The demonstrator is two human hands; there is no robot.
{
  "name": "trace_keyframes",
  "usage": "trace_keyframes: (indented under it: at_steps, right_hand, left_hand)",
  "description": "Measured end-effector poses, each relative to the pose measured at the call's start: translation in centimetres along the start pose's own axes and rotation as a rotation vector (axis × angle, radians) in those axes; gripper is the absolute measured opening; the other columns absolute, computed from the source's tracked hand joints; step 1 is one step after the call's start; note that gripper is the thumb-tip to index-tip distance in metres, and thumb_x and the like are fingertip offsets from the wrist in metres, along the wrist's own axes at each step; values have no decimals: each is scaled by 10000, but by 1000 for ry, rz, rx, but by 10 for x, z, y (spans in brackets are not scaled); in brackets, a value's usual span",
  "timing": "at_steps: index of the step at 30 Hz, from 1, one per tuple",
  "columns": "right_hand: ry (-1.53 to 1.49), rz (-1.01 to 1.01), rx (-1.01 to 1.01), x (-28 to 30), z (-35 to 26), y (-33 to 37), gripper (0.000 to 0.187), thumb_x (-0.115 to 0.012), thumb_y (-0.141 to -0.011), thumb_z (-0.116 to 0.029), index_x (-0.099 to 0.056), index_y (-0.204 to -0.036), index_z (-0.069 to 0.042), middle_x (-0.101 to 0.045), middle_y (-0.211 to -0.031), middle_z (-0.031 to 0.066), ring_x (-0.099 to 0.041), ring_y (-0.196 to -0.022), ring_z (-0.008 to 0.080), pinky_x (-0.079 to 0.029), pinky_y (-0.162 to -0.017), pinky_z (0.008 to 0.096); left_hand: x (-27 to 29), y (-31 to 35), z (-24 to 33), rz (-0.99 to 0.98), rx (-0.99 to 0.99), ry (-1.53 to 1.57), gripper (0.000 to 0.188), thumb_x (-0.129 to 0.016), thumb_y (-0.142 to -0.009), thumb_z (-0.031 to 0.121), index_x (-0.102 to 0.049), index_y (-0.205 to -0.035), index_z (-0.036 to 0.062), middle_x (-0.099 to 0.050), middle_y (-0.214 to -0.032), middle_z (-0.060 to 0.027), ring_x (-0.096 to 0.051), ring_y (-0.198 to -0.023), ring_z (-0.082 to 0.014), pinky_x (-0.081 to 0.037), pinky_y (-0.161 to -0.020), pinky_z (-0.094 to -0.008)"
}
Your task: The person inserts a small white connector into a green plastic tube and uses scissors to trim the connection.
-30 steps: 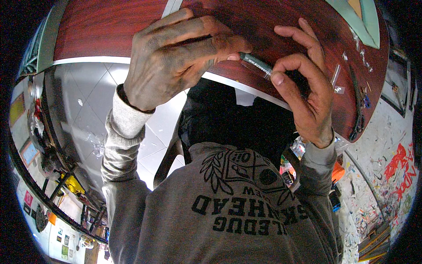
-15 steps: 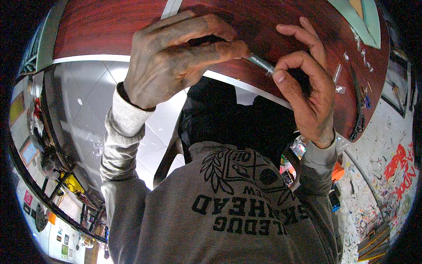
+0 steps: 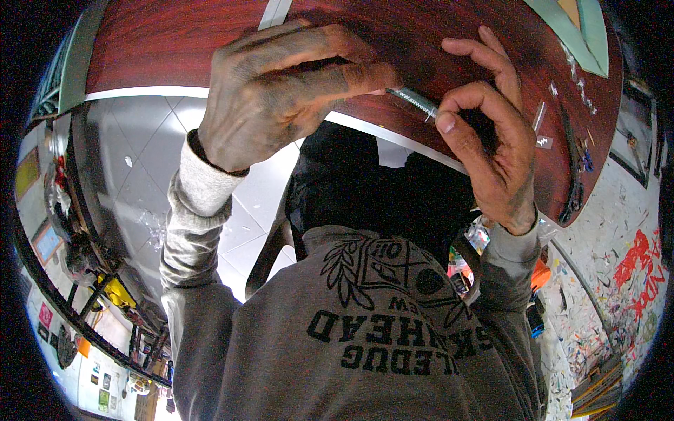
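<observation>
Between my two hands, over the dark red table, is a small narrow dark strip [image 3: 415, 100] with pale lettering. My right hand [image 3: 495, 144] pinches its right end between thumb and index finger, while the other fingers curl up and apart. My left hand [image 3: 284, 88] is bent at the strip's left end, back of the hand showing, with index finger and thumb closed on that end. The left fingertips are partly hidden, so their exact grip does not show.
The reddish-brown wood-grain table [image 3: 161, 45] has a white edge. To the right lie small clear plastic scraps [image 3: 543, 142] and black-handled scissors [image 3: 574, 200]. A pale green frame [image 3: 593, 42] is at the far right. Grey floor tiles [image 3: 140, 140] show at left.
My left fingertips have shifted slightly, and a little more of the strip's left end shows. My right hand stays almost still with its pinch.
</observation>
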State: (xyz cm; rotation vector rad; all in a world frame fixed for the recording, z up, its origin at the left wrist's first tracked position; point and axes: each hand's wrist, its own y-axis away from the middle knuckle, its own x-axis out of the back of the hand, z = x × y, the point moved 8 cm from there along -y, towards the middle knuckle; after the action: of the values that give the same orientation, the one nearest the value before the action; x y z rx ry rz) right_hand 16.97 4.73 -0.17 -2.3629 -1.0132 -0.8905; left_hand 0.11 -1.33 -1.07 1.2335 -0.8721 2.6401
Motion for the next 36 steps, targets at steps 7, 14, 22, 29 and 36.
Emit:
trace_keyframes:
  at_steps: [7,14,22,29,36]
  right_hand:
    - [14,1,14,0,0,-1,95,-669,-883,-126,-640,-841,-46,-548,-1384,196,-339,-1446,379,-182,-1200,517]
    - [31,3,47,0,-1,-3,63,-664,-868,-95,-642,-845,-41,-557,-1375,202,-354,-1439,385,-199,-1193,522]
    - [45,17,42,0,-2,-3,27,-654,-846,-46,-633,-830,-42,-571,-1361,195,-371,-1432,372,-221,-1187,500]
    - [75,55,49,-1,-1,-4,40,-653,-797,-34,-616,-802,-47,-591,-1334,185,-411,-1407,378,-253,-1177,501]
    - [95,80,51,-1,0,-5,55,-651,-764,-32,-598,-769,-45,-606,-1304,180,-441,-1384,382,-272,-1171,503]
  left_hand:
    - [1,-1,5,68,-28,-108,346,-711,-731,120,-772,-1048,245,-702,-1029,10,-689,-898,-216,-582,-772,-348]
    - [2,-2,3,-2,10,-81,374,-747,-683,37,-773,-1030,174,-712,-1026,-81,-703,-934,-308,-588,-783,-384]
    - [2,-2,2,12,-25,-93,349,-733,-706,41,-773,-1028,171,-711,-1037,-83,-699,-937,-311,-588,-789,-389]
    - [0,-3,3,25,-56,-99,345,-733,-702,40,-766,-1025,157,-712,-1027,-87,-698,-940,-314,-591,-794,-401]
    - [2,-4,3,16,-63,-89,352,-735,-695,42,-763,-1029,151,-711,-1020,-88,-698,-940,-317,-591,-793,-410]
